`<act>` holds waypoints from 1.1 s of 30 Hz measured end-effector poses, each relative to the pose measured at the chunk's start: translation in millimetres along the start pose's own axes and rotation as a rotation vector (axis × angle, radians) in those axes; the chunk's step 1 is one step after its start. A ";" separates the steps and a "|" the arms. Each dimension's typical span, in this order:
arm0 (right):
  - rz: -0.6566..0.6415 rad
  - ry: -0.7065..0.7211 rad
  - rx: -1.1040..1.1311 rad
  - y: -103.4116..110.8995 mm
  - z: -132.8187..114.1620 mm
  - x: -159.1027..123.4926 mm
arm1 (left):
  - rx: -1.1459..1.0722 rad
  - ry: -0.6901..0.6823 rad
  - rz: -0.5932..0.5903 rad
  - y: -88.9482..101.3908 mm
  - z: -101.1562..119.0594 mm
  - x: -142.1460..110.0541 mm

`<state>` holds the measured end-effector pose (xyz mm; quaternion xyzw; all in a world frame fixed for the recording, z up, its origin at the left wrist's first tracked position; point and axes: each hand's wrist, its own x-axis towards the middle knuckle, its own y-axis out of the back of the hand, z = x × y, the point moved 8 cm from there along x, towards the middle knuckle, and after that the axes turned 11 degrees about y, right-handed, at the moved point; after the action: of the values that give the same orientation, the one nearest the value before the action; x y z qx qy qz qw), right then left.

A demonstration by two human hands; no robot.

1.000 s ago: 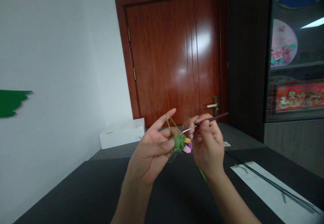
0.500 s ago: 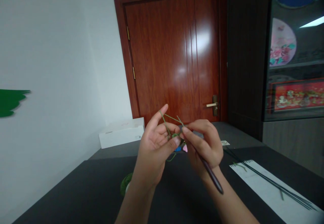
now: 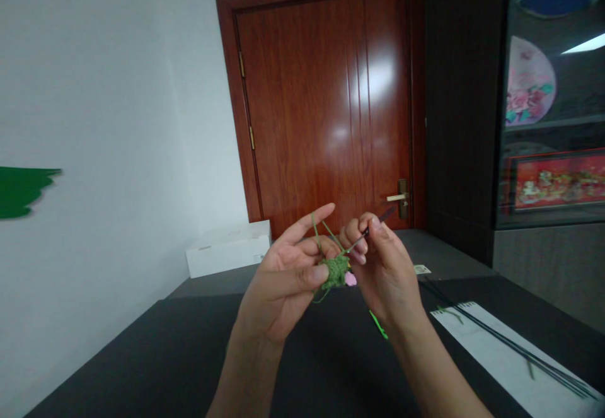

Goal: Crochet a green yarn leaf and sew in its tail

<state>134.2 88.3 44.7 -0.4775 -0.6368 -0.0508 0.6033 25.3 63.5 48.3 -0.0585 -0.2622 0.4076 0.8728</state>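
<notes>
A small piece of green crochet work point(image 3: 336, 271) is pinched between the thumb and fingers of my left hand point(image 3: 293, 267). Green yarn point(image 3: 316, 232) loops over the raised left index finger and runs down to the work. My right hand point(image 3: 385, 257) grips a crochet hook point(image 3: 359, 240) by its dark handle, which points up and to the right. The hook's thin metal tip reaches the upper right edge of the green piece. Just beside that piece shows a pink object point(image 3: 350, 278), partly hidden behind the hands.
On the dark table point(image 3: 189, 342) a white box point(image 3: 229, 251) stands at the back left. To the right lie a white notepad point(image 3: 496, 348) and several long dark stems point(image 3: 515, 342). A bright green tool point(image 3: 378, 325) lies by my right wrist. Behind is a wooden door point(image 3: 312, 109).
My right hand has turned, swinging the hook's handle from lower right to upper right. My left hand has rotated, bringing the green piece into plain sight. The green yarn ball is now hidden.
</notes>
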 end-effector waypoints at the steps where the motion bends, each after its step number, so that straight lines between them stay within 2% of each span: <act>1: -0.020 -0.032 -0.005 -0.5 3.2 0.1 | 0.030 -0.024 0.024 1.1 1.6 -0.2; 2: -0.044 -0.041 -0.030 -1.0 4.7 0.5 | 0.062 -0.048 0.049 1.8 3.2 -0.4; 4: -0.086 0.035 -0.159 -1.4 0.3 1.8 | 0.127 -0.094 0.086 1.9 6.2 -0.9; 6: -0.122 0.239 -0.411 -3.5 -15.3 1.3 | 0.198 -0.141 0.118 0.2 8.7 -2.2; 10: -0.225 0.793 -0.961 -26.2 -50.4 -18.6 | 0.265 -0.210 0.197 -3.9 11.7 -6.6; 12: -0.250 0.950 -1.037 -34.7 -56.5 -28.1 | 0.211 -0.184 0.214 -5.6 10.0 -7.1; 13: -0.230 0.974 -1.007 -35.1 -58.2 -29.6 | 0.179 -0.159 0.213 -6.6 8.7 -6.9; 15: -0.134 0.904 -0.866 -28.8 -57.9 -25.3 | 0.133 -0.108 0.199 -8.3 7.0 -6.1; 17: -0.022 0.710 -0.728 -17.1 -48.9 -15.4 | 0.132 -0.092 0.192 -8.7 7.8 -6.0; 19: -0.010 0.591 -0.693 -12.2 -40.5 -10.1 | 0.174 -0.117 0.204 -7.9 9.9 -6.5; 21: -0.120 0.656 -0.789 -17.2 -41.6 -11.7 | 0.234 -0.161 0.227 -7.5 11.5 -7.2; 24: -0.227 0.853 -1.002 -21.5 -48.7 -21.3 | 0.241 -0.191 0.260 -7.3 10.8 -7.4; 26: -0.198 0.950 -1.008 -20.8 -54.8 -27.0 | 0.137 -0.099 0.245 -6.8 3.7 -4.2; 28: -0.130 0.950 -0.861 -19.1 -58.5 -27.5 | -0.020 0.096 0.139 -11.9 -10.2 0.9; 30: -0.026 0.718 -0.647 -11.7 -48.3 -16.3 | -0.075 0.119 0.090 -13.1 -9.4 2.0; 33: -0.046 0.384 -0.348 -13.8 -22.6 -5.3 | -0.039 0.037 0.109 -7.7 -0.8 0.5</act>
<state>140.3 63.5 53.5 -0.5412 -0.5028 -0.2629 0.6206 31.2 58.9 50.2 -0.0974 -0.2503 0.4482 0.8527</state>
